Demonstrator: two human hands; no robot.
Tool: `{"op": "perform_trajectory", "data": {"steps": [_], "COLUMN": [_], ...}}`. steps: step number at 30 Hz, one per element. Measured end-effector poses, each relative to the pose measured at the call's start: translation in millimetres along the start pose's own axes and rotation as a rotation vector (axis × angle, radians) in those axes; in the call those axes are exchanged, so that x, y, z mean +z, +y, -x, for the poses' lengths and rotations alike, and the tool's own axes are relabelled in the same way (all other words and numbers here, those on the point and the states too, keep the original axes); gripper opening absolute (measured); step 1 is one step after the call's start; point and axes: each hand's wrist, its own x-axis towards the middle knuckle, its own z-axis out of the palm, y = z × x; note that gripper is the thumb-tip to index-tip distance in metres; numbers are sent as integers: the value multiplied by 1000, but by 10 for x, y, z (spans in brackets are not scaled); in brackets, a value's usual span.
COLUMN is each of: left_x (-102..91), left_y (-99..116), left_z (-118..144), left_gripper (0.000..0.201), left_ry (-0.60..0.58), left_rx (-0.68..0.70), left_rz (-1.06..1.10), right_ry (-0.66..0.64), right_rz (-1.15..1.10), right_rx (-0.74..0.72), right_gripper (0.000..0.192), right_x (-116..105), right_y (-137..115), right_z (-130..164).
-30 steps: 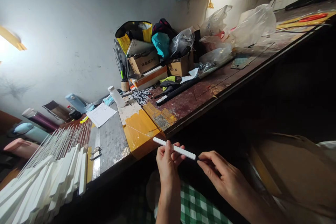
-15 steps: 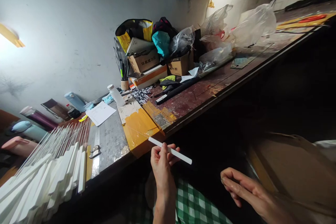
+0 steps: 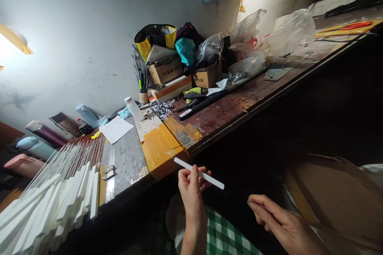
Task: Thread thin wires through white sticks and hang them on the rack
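Note:
My left hand (image 3: 191,185) grips a flat white strip (image 3: 213,181) near its middle, just in front of the workbench edge (image 3: 167,171). The strip slants down to the right and sticks out on both sides of my fingers. My right hand (image 3: 271,219) hovers lower right, apart from the strip, with thumb and forefinger pinched on a thin dark rod; the rod is hard to make out. A fanned pile of similar white strips (image 3: 56,207) lies on the bench at the lower left.
A metal ruler (image 3: 110,167) and a steel plate (image 3: 127,159) lie beside yellow tape patches (image 3: 160,147). Further back stand a white bottle (image 3: 133,108), cardboard boxes (image 3: 166,72), plastic bags (image 3: 289,32) and flasks (image 3: 32,147). A brown cardboard box (image 3: 329,195) sits below right.
My right hand has left the strip's right end and dropped down to the right, pinching something thin. My left hand kept hold of the strip, dipping left and coming back.

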Motion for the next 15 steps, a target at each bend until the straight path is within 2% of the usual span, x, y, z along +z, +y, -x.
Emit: {"op": "perform_trajectory", "data": {"steps": [1, 7, 12, 15], "left_x": [-1, -5, 0, -4], "left_y": [-15, -93, -158, -201], "left_z": [-1, -19, -25, -28], "left_gripper": [30, 30, 31, 32], "left_ry": [-1, 2, 18, 24], "left_rx": [-4, -59, -86, -97], "left_rz": [1, 14, 18, 24], "right_ry": [-43, -44, -122, -164], "right_rz": [-14, -26, -46, -49], "right_rx": [6, 8, 133, 143], "right_gripper": [25, 28, 30, 31], "right_x": [2, 20, 50, 75], "right_y": [-3, -121, -254, -254], "right_z": [-7, -54, -125, -147]}}
